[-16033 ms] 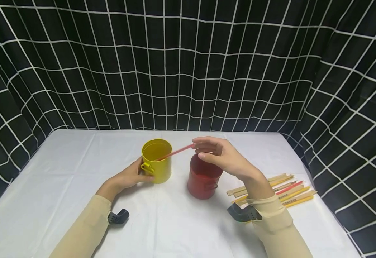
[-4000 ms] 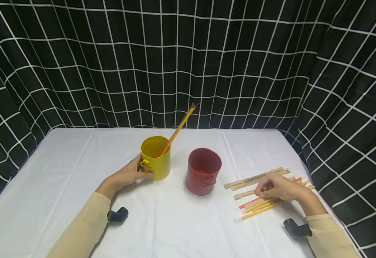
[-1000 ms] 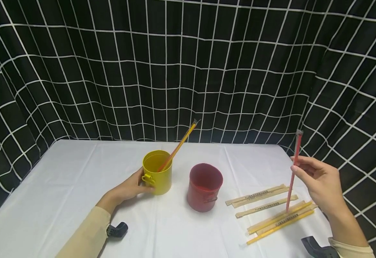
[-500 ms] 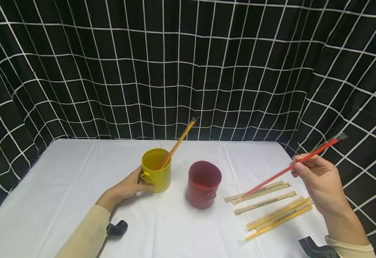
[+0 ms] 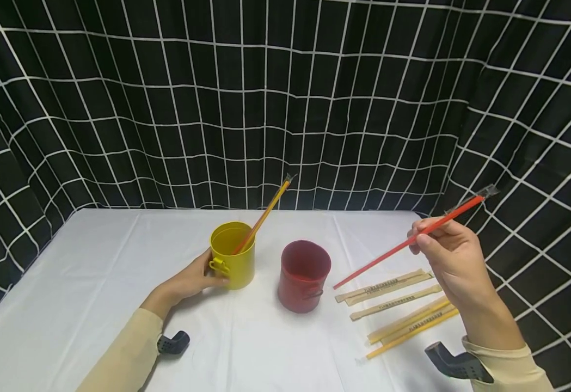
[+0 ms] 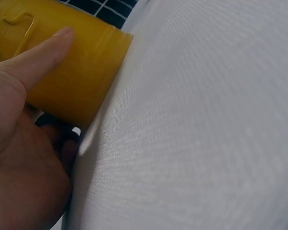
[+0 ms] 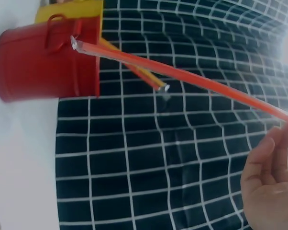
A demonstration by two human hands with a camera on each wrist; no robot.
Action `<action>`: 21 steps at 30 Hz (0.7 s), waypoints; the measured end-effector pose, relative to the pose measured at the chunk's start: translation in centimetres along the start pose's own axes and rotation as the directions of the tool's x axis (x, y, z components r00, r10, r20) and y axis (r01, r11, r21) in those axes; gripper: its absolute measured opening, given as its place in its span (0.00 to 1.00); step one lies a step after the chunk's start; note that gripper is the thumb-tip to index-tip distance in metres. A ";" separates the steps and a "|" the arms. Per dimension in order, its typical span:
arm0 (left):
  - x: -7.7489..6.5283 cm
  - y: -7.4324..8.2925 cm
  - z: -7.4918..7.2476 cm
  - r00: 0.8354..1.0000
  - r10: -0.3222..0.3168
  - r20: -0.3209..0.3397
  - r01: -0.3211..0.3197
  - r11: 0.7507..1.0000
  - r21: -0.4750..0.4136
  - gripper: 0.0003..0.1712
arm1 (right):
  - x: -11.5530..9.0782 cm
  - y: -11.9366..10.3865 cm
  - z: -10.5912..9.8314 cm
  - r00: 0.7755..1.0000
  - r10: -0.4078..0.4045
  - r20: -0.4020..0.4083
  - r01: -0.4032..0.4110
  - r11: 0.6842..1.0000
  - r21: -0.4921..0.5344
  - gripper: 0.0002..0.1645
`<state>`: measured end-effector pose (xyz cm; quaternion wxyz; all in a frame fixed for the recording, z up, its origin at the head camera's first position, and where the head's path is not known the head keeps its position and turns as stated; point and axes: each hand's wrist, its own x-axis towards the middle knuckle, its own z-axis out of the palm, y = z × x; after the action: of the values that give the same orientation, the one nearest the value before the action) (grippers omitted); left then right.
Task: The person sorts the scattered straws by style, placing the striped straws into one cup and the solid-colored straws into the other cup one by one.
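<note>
In the head view my left hand (image 5: 185, 282) holds the small yellow bucket (image 5: 241, 270) at its left side, thumb in front beside the wire handle. A yellow straw (image 5: 271, 207) and a red one lean together out of that bucket to the right. My right hand (image 5: 454, 256) pinches a red straw (image 5: 388, 253) in a clear wrapper between thumb and fingers. It slants, its lower end pointing down left near the red bucket (image 5: 304, 286), apart from it. The right wrist view shows the straw (image 7: 196, 79) passing across the red bucket (image 7: 48, 60); the left wrist view shows my thumb on the yellow bucket (image 6: 82, 62).
Several paper-wrapped straws (image 5: 395, 302) and yellow straws (image 5: 410, 333) lie on the white cloth (image 5: 265, 348) at the right, beneath my right hand. A black curtain with a white grid (image 5: 246, 109) stands behind the table and along its sides.
Over the last seconds my right hand has picked the red straw from the pile, tilted it and moved left. A yellow straw has joined the red one in the yellow bucket. My left hand stays put.
</note>
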<state>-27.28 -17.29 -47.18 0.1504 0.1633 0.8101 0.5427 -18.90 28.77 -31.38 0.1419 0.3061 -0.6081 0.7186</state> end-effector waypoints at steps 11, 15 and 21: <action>0.0 0.0 0.0 1.000 -0.005 0.007 0.005 1.000 0.009 0.57 | 1.7 0.8 2.0 0.998 -0.039 0.058 0.024 0.971 0.239 0.17; 0.0 0.1 0.0 1.000 -0.010 0.009 0.010 1.000 0.004 0.58 | 2.2 0.9 2.7 0.998 -0.034 0.057 0.018 0.963 0.269 0.15; -0.1 0.1 -0.1 1.000 -0.005 0.007 0.005 1.000 -0.001 0.56 | 2.9 1.0 4.0 0.998 -0.018 0.056 0.002 0.962 0.274 0.13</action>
<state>-27.24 -17.34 -47.07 0.1544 0.1630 0.8097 0.5423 -20.66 24.24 -30.09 0.0841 0.3464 -0.5051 0.7860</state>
